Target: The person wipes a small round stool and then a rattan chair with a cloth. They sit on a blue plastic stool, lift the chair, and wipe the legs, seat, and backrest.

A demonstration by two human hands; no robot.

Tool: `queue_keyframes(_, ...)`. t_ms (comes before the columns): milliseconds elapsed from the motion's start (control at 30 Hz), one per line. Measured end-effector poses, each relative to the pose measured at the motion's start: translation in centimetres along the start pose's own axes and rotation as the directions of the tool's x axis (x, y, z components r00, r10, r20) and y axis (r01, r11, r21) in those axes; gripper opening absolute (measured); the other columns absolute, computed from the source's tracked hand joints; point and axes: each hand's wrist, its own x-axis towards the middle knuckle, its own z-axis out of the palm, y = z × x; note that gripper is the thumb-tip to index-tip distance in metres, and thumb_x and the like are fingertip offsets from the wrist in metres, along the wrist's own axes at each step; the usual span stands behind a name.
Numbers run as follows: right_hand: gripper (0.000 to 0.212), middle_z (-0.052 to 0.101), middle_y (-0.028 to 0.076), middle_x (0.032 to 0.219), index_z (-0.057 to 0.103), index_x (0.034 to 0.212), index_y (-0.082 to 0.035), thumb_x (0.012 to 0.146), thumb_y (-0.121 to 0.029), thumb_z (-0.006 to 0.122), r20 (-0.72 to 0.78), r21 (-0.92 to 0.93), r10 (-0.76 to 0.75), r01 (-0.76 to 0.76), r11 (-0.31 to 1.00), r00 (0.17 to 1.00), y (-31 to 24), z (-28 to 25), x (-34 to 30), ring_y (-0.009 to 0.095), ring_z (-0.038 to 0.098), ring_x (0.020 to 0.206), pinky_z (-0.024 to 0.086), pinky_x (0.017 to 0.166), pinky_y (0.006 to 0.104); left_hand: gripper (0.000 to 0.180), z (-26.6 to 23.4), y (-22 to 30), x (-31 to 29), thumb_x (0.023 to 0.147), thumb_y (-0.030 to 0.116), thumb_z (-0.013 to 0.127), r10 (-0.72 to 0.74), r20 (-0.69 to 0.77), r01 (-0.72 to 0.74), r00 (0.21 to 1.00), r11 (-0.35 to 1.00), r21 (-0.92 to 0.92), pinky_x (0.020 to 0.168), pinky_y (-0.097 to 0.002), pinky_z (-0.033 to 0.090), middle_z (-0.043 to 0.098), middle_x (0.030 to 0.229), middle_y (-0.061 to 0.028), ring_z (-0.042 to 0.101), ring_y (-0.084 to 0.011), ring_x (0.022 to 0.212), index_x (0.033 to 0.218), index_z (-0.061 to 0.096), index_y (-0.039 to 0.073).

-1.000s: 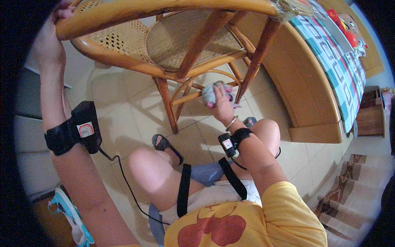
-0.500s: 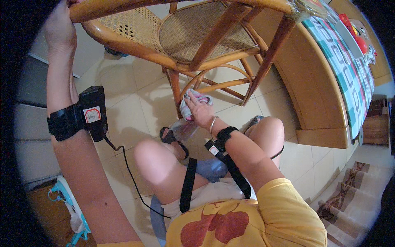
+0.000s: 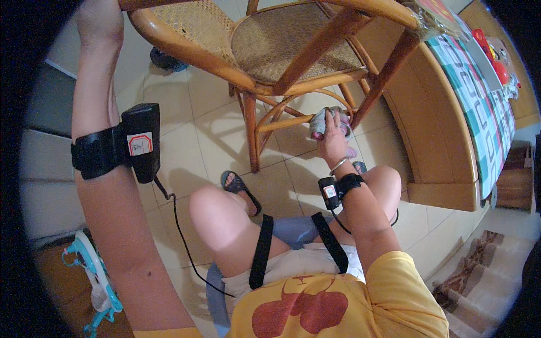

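Note:
A rattan chair (image 3: 293, 42) with a woven seat stands in front of me, its curved wooden rails and legs facing me. At the upper left, my left hand (image 3: 100, 23) grips the end of the chair's top rail; its fingers are mostly cut off by the picture's edge. My right hand (image 3: 335, 138) is closed on a bunched grey-white and pink cloth (image 3: 319, 125). It presses the cloth against the lower crossbar near the chair's right front leg. Black straps with small boxes sit on both my forearms.
On the right is a wooden bed or cabinet (image 3: 434, 124) with a checked cloth on top and red items. A blue stool (image 3: 217, 293) is under me. A turquoise plastic frame (image 3: 93, 262) lies at the lower left; a dark round object (image 3: 168, 59) rests behind the chair.
My right hand has moved the cloth rightward, from the left front leg to the crossbar by the right leg. My left hand stays at the rail. The view has shifted slightly.

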Motion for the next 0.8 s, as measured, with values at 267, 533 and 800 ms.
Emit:
queue_keyframes(267,0.068,0.042,0.024,0.145,0.045,0.137,-0.005,0.075,-0.007,0.074,-0.097,0.304,-0.215,0.235,0.923,0.972,-5.1,2.0,-2.2,0.043,0.054,0.118,0.048,0.096,0.0439,0.03,0.0,0.1,0.2,0.1,0.021,0.038,-0.043,0.025,0.045,0.999,0.995,-0.094,0.062,-0.0216,0.037,0.047,0.065,0.0011,0.048,-0.0071,0.062,0.078,0.052,0.007)
queue_keyframes(533,0.069,0.047,0.018,0.141,0.049,0.134,-0.007,0.068,0.0,0.07,-0.285,0.121,-0.468,0.516,0.848,0.837,-11.1,-2.8,-3.2,0.039,0.058,0.108,0.052,0.085,0.0436,0.029,-0.2,-0.4,0.1,0.099,0.02,0.037,-0.046,0.01,0.046,0.999,0.994,-0.097,0.063,-0.0225,0.038,0.047,0.064,0.0008,0.048,-0.0085,0.062,0.077,0.052,0.006)
queue_keyframes(800,0.068,0.04,0.012,0.149,0.05,0.134,-0.007,0.07,-0.013,0.074,0.042,-0.213,-0.509,0.506,0.836,0.86,-12.7,0.9,-1.5,0.032,0.063,0.091,0.055,0.077,0.0377,0.029,0.1,-1.2,0.2,0.098,0.019,0.038,-0.02,0.009,0.021,1.0,0.996,-0.087,0.062,-0.0234,0.038,0.048,0.064,0.0,0.049,-0.0093,0.062,0.077,0.053,0.005)
